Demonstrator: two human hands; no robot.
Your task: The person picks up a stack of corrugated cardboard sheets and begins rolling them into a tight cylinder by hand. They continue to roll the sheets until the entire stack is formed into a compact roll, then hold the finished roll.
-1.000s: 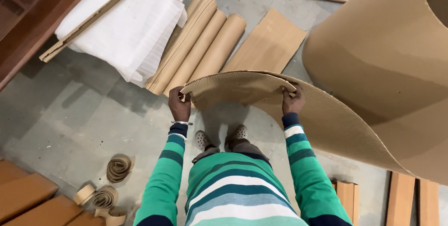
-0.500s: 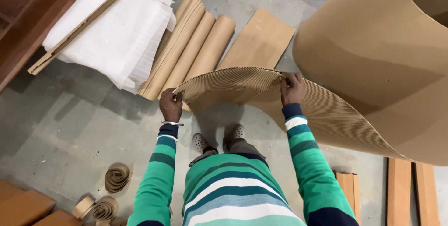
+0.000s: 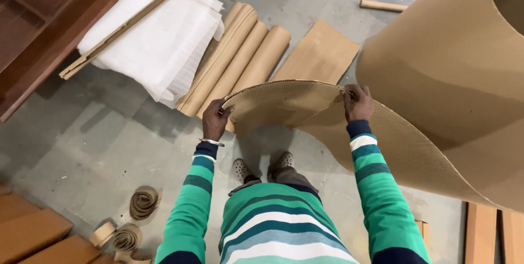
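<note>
We start with the biggest thing in view, the large roll of corrugated cardboard (image 3: 447,73) standing at our right, whose loose end sweeps down and across in front of us as a long curved sheet (image 3: 305,106). That free edge is held up at about waist height above the concrete floor (image 3: 109,149), ribbed side towards us, arching between our two hands. Our judgement is that the step in hand is drawing sheet off the roll, and doing it well means keeping both corners level so the edge stays square to the roll and the flutes do not crease — a sheet this wide will likely buckle in the middle if one hand leads. Beyond the edge lie three smaller cardboard rolls (image 3: 240,57) side by side, a flat cardboard piece (image 3: 322,54) just beside them, and a stack of white foam sheets (image 3: 158,40) to their left; we should keep the sheet lifted clear of these. Our right hand (image 3: 357,103) has its fingers closed over the far right corner of the edge, and our left hand (image 3: 215,119) pinches the left corner, fingers wrapped under — both grips look firm. Small coils of paper strip (image 3: 143,203) lie on the floor near our left side.
</note>
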